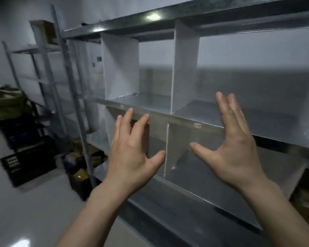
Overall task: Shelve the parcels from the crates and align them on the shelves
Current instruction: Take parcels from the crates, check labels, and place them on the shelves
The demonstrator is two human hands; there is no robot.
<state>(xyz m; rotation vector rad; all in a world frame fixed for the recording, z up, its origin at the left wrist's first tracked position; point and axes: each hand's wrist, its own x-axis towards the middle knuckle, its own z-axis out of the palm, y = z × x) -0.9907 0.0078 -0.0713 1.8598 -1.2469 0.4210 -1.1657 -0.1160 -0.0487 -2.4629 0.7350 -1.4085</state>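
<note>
Both hands spread, holding nothing | left hand (130, 154), right hand (237, 145) | crates (28, 166) at 8 o'clock, left nearer | shelves (185, 120) ahead

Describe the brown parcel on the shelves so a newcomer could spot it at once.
Start at the big grey metal shelving unit with white dividers. Go to the compartment under the middle shelf, behind the left hand. The brown cardboard parcel stands upright there, partly hidden by the fingers; it is the only brown thing among bare grey compartments.
</note>
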